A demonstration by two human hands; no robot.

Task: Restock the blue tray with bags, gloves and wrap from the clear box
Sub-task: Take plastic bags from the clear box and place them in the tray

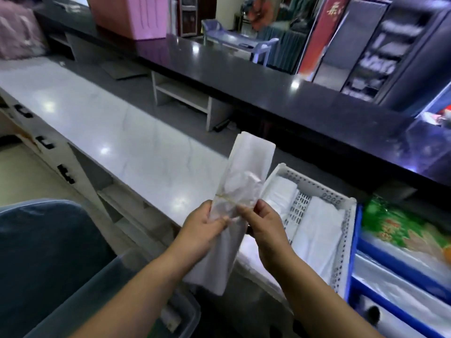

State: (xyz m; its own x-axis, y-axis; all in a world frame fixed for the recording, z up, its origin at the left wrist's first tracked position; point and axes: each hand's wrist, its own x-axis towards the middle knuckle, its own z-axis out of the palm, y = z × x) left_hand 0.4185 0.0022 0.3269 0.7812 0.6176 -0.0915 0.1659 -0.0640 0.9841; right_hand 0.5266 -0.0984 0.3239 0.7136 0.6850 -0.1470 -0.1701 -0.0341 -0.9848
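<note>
Together, the left hand (200, 228) and right hand (266, 228) clamped a banded bundle of white bags (240, 181), held upright; just right of the grip sat a white basket (341, 240), the blue tray (352, 284) beyond it

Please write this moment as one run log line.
both hands: left, right | holding banded bag bundle | white basket beside

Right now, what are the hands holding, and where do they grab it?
A banded bundle of white bags, held near its middle by both the left hand and right hand.
</note>
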